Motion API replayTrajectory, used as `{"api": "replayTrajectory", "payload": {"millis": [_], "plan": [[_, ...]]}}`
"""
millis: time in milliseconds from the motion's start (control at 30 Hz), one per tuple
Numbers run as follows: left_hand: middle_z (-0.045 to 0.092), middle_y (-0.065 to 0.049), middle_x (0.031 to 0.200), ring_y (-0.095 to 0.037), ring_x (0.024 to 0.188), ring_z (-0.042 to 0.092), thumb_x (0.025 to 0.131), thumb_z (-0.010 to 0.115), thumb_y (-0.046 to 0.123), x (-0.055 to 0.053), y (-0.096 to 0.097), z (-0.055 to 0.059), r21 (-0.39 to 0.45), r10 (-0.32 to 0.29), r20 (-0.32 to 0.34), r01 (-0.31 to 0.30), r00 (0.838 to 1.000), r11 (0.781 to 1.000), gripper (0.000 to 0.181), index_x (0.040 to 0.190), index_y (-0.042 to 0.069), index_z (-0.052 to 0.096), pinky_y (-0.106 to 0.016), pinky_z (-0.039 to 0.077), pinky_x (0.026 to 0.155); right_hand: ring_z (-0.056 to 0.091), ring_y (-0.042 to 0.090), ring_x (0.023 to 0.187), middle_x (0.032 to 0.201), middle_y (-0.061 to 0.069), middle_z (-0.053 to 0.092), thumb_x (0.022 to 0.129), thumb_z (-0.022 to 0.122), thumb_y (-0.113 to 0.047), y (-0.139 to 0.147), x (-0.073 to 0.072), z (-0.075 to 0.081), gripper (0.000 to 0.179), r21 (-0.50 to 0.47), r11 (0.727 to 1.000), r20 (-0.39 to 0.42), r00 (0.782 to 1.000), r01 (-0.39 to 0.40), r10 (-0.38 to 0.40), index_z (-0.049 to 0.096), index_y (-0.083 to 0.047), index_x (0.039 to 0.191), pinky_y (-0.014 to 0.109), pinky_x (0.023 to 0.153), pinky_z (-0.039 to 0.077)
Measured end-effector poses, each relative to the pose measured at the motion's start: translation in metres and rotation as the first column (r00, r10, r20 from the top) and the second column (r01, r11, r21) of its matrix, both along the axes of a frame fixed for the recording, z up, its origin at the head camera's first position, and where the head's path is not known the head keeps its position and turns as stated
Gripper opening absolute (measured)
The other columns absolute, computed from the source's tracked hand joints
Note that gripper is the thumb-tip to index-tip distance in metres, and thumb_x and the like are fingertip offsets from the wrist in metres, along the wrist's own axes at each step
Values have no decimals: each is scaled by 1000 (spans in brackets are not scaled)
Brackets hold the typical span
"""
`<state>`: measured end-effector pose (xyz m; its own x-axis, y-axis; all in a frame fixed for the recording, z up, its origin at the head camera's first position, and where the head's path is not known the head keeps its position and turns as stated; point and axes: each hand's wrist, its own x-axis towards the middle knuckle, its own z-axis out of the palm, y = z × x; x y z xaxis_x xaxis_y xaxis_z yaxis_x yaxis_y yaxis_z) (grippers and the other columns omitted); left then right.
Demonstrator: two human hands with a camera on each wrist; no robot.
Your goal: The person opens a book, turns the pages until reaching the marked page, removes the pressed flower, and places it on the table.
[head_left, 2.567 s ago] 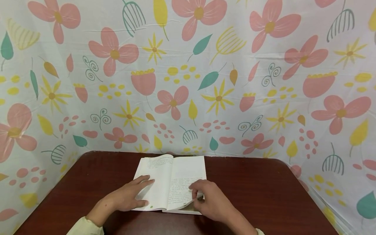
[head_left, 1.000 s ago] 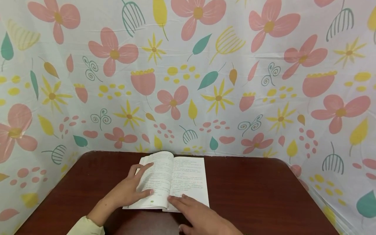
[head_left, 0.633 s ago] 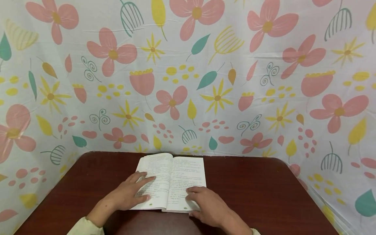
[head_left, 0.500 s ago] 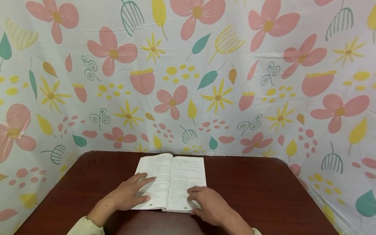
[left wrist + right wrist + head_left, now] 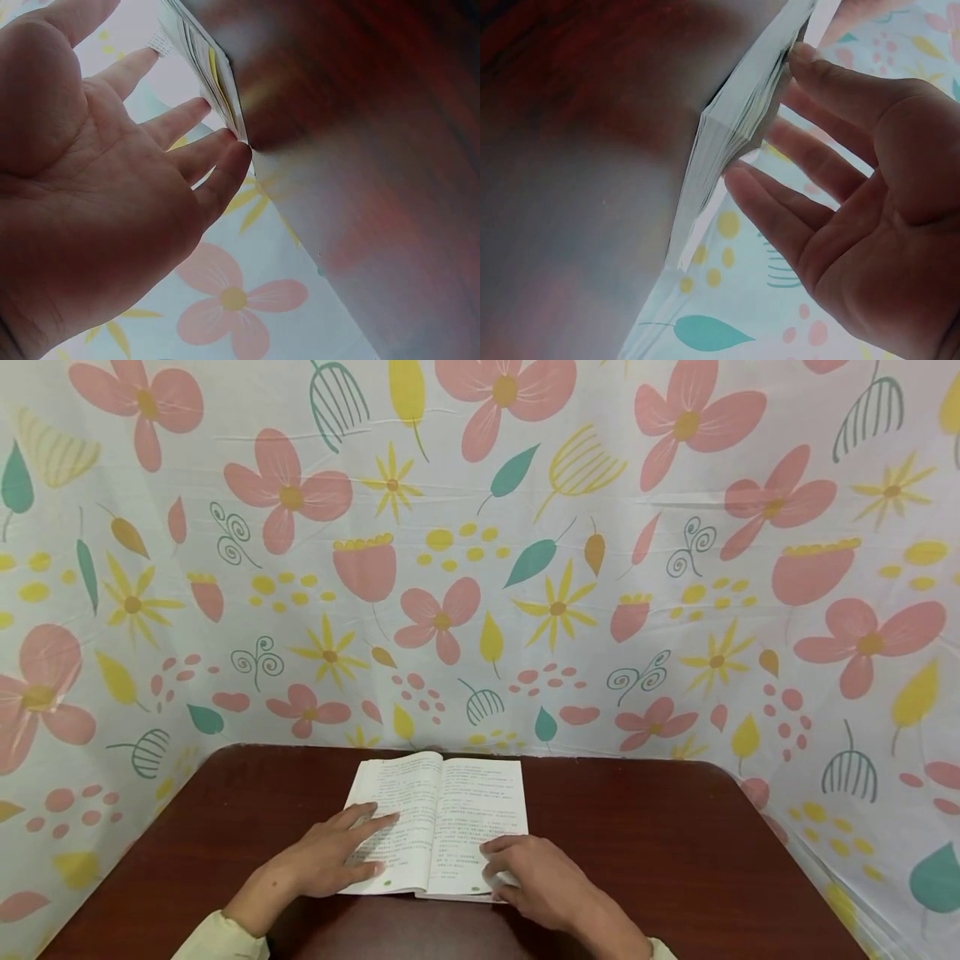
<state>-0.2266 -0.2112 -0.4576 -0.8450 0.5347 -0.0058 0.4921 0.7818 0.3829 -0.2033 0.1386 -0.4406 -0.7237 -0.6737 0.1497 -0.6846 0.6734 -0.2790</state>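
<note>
One book point(image 5: 438, 822) lies open, face up, with the dark table point(image 5: 660, 835) under it and the flowered cloth point(image 5: 442, 677) behind its far edge. The opening is done, I judge: both visible pages of the book carry print, and no leaf stands upright above them. The left hand point(image 5: 333, 856) rests on the book's left page point(image 5: 401, 789), its fingers spread and relaxed, gripping nothing. The right hand point(image 5: 536, 881) is at the near right corner of the book, fingers lightly bent over the right page point(image 5: 480, 802); in the right wrist view its thumb touches the edges of the leaves point(image 5: 727, 135), but whether it pinches one I cannot tell. A stack lies under the right page, so probably several leaves are left on that side; I cannot count them.
</note>
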Motion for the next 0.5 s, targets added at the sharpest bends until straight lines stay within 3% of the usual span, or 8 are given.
{"api": "replayTrajectory", "payload": {"millis": [133,233,333,433,500], "plan": [[29,-18,158,-43,140,36,98,59,50,-1,0,-1,-13,-3,1,3,1000,1000,66,155,24,38,-67,34,102,62,1,86,94,-14,69,85,78,-9,2,-3,1,17,-80,996,-21,999,-39,37,71,-23,77,21,72,51],[30,-19,158,-43,142,34,98,60,48,-2,0,-1,-20,-17,-16,17,1000,1000,66,155,23,38,-66,35,102,56,0,81,87,-14,63,85,78,-9,3,-4,0,23,-110,993,-26,999,-35,32,63,-23,75,21,70,48],[30,-19,158,-42,143,32,98,61,46,-3,-1,0,-22,-28,-24,28,999,999,66,155,22,38,-65,35,102,59,6,97,102,-8,66,85,79,-10,4,-5,0,22,-111,994,-59,998,4,-11,62,-23,78,24,77,51],[30,-19,158,-42,143,33,98,60,47,-2,-2,1,-26,-30,-18,29,999,999,67,155,22,38,-65,35,103,58,17,116,122,4,63,80,81,-10,4,-6,-1,20,-135,985,-120,985,105,-122,65,-17,91,31,88,52],[30,-19,157,-42,142,33,98,60,48,-2,-3,1,-23,-34,-16,34,999,999,67,155,22,38,-66,35,103,55,23,123,134,10,57,76,84,-11,3,-6,-1,38,-192,960,-118,967,202,-227,64,-11,109,35,92,52]]}}
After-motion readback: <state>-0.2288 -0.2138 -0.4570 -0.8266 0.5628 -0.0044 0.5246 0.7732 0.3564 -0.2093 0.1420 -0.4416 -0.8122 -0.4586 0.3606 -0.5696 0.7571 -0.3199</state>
